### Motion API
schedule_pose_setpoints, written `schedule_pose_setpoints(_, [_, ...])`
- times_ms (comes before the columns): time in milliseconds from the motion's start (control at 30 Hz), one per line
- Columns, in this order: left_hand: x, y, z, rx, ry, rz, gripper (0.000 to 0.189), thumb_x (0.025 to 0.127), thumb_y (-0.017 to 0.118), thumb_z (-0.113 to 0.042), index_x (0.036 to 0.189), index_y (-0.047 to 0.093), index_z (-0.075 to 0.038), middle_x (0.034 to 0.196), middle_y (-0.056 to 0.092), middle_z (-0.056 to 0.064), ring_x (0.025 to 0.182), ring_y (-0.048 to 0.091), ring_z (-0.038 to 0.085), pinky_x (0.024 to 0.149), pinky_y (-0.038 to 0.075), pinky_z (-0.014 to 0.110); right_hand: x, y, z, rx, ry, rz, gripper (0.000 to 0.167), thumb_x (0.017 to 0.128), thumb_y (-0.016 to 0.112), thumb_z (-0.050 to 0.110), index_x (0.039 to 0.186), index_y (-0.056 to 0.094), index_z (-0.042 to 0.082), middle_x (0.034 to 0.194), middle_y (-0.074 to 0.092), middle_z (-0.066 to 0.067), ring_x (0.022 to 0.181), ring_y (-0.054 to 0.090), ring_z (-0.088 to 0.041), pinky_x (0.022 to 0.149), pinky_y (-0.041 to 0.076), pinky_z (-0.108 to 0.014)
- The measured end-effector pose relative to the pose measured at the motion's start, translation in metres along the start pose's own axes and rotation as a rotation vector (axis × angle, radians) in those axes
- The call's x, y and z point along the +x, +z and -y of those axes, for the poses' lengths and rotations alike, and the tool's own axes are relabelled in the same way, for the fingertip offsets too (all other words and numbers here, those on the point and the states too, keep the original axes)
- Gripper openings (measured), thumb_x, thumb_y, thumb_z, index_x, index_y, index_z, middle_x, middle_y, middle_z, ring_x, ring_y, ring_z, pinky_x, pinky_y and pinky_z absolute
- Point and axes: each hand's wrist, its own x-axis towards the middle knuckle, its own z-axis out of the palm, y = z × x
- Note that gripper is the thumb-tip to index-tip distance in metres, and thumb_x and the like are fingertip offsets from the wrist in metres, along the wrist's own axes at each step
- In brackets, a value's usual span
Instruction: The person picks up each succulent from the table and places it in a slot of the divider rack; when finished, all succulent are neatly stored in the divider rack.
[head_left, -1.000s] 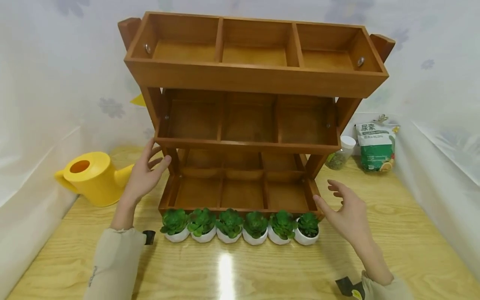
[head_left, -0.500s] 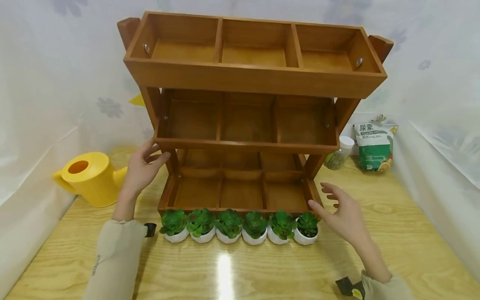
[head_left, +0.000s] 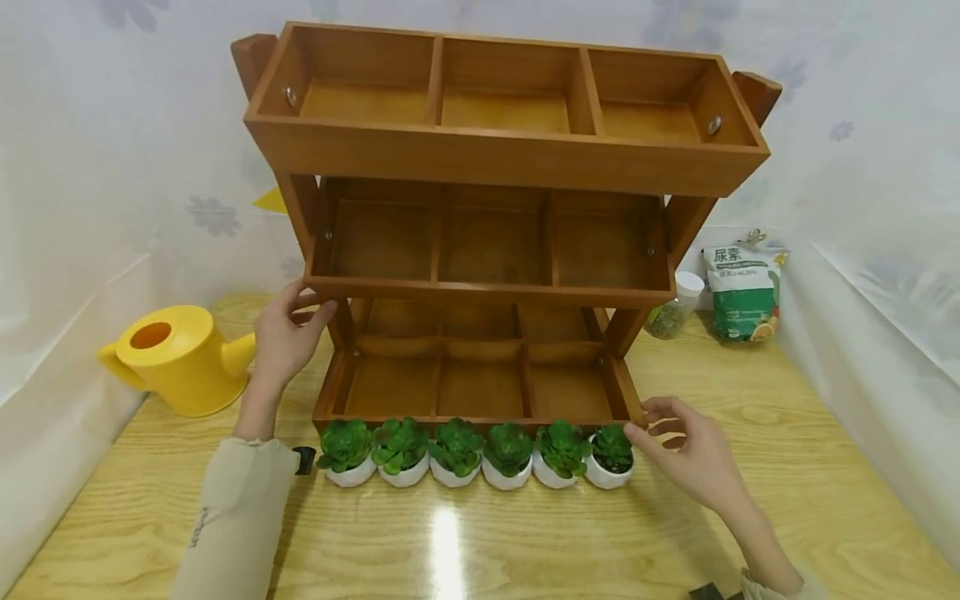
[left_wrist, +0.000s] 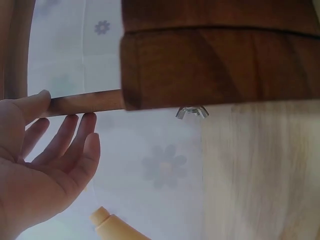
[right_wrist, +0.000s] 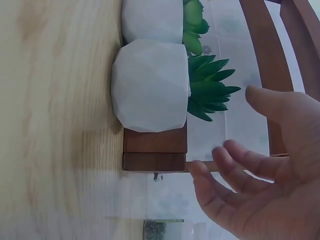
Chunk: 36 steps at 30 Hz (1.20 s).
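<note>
A three-tier wooden plant stand [head_left: 495, 158] with divided boxes stands in the middle of the table in the head view. My left hand [head_left: 288, 337] is at its left leg, below the middle box. In the left wrist view the thumb lies on one side of the wooden bar [left_wrist: 90, 102] and fingertips on the other. Several succulents in white pots line up along the bottom box's front. My right hand [head_left: 693, 454] is beside the rightmost potted succulent [head_left: 609, 467], fingers spread and slightly bent. Its fingertips are right at the bottom box's front corner [right_wrist: 155, 161], the thumb apart.
A yellow watering can [head_left: 187, 367] stands left of the stand. Behind it on the right are a white-lidded clear jar [head_left: 671, 317] and a green and white bag [head_left: 742, 296]. White patterned sheeting [head_left: 862, 208] surrounds the wooden table [head_left: 337, 542].
My right hand has moved down and closer to the bottom box's corner. The left hand has settled closer around the left leg. The view has shifted slightly.
</note>
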Motion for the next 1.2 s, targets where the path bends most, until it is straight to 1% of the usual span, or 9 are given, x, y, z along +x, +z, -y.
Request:
schedule_pose_setpoints(67, [0.0, -0.001, 0.0, 0.006, -0.01, -0.002, 0.042, 0.093, 0.064, -0.018, 0.133, 0.057, -0.007, 0.118, 0.063, 0.021, 0.102, 0.063, 0.036, 0.083, 0.053, 0.049, -0.005, -0.001, -0.001, -0.015, 0.025, 0.029, 0.031, 0.086, 0.074, 0.029, 0.104, 0.066, 0.005, 0.087, 0.067, -0.002, 0.075, 0.064, -0.012, 0.061, 0.052, -0.025])
schedule_pose_setpoints(133, [-0.001, -0.002, 0.0, 0.02, -0.031, 0.004, 0.042, 0.093, 0.064, -0.021, 0.133, 0.057, -0.008, 0.118, 0.063, 0.02, 0.101, 0.063, 0.036, 0.083, 0.053, 0.049, -0.009, -0.004, 0.0, -0.04, 0.063, 0.089, 0.035, 0.083, 0.075, 0.034, 0.103, 0.068, 0.006, 0.085, 0.068, 0.001, 0.073, 0.063, -0.01, 0.06, 0.051, -0.025])
schedule_pose_setpoints(233, [-0.001, -0.004, -0.002, 0.016, -0.066, 0.026, 0.044, 0.094, 0.063, -0.024, 0.134, 0.056, -0.007, 0.121, 0.062, 0.02, 0.102, 0.063, 0.036, 0.084, 0.052, 0.052, -0.014, -0.005, -0.001, -0.057, 0.101, 0.176, 0.045, 0.078, 0.079, 0.039, 0.107, 0.068, 0.005, 0.09, 0.07, -0.001, 0.076, 0.064, -0.014, 0.061, 0.052, -0.027])
schedule_pose_setpoints(333, [-0.001, -0.005, -0.004, 0.005, -0.096, 0.04, 0.045, 0.094, 0.063, -0.024, 0.135, 0.056, -0.007, 0.125, 0.06, 0.02, 0.104, 0.063, 0.036, 0.085, 0.051, 0.052, -0.015, -0.001, -0.004, -0.072, 0.105, 0.222, 0.058, 0.073, 0.082, 0.042, 0.113, 0.066, 0.004, 0.098, 0.07, -0.006, 0.081, 0.066, -0.018, 0.064, 0.053, -0.028])
schedule_pose_setpoints(433, [-0.001, -0.007, -0.005, -0.005, -0.099, 0.045, 0.045, 0.094, 0.063, -0.023, 0.134, 0.056, -0.005, 0.127, 0.059, 0.021, 0.105, 0.062, 0.038, 0.086, 0.051, 0.053, -0.015, 0.006, -0.007, -0.067, 0.089, 0.22, 0.065, 0.069, 0.084, 0.043, 0.116, 0.064, 0.003, 0.103, 0.069, -0.01, 0.084, 0.066, -0.021, 0.066, 0.055, -0.03])
schedule_pose_setpoints(633, [-0.001, -0.008, -0.005, -0.01, -0.081, 0.059, 0.044, 0.094, 0.063, -0.023, 0.133, 0.056, -0.004, 0.129, 0.057, 0.021, 0.107, 0.061, 0.039, 0.087, 0.051, 0.053, -0.014, 0.017, -0.008, -0.037, 0.072, 0.181, 0.069, 0.066, 0.087, 0.041, 0.119, 0.062, 0.004, 0.11, 0.067, -0.013, 0.087, 0.066, -0.022, 0.066, 0.056, -0.03])
schedule_pose_setpoints(800, [-0.001, -0.007, -0.005, -0.018, -0.08, 0.066, 0.044, 0.095, 0.062, -0.023, 0.134, 0.056, -0.003, 0.129, 0.057, 0.022, 0.107, 0.06, 0.041, 0.086, 0.05, 0.055, -0.014, 0.02, -0.007, -0.024, 0.067, 0.204, 0.078, 0.067, 0.086, 0.044, 0.129, 0.058, 0.006, 0.115, 0.064, -0.015, 0.087, 0.066, -0.023, 0.066, 0.056, -0.031])
schedule_pose_setpoints(933, [-0.001, -0.006, -0.006, -0.019, -0.083, 0.066, 0.043, 0.094, 0.062, -0.021, 0.133, 0.056, -0.003, 0.128, 0.058, 0.023, 0.106, 0.061, 0.041, 0.085, 0.051, 0.054, -0.015, 0.022, -0.008, -0.029, 0.058, 0.218, 0.082, 0.067, 0.085, 0.045, 0.132, 0.055, 0.007, 0.116, 0.063, -0.015, 0.088, 0.065, -0.022, 0.067, 0.054, -0.031])
schedule_pose_setpoints(1200, [-0.002, -0.007, -0.009, -0.006, -0.104, 0.055, 0.044, 0.095, 0.062, -0.022, 0.134, 0.055, -0.004, 0.127, 0.058, 0.023, 0.105, 0.061, 0.041, 0.086, 0.051, 0.055, -0.014, 0.026, -0.01, -0.032, 0.015, 0.175, 0.076, 0.068, 0.086, 0.039, 0.129, 0.056, 0.006, 0.109, 0.066, -0.011, 0.082, 0.063, -0.017, 0.065, 0.054, -0.028])
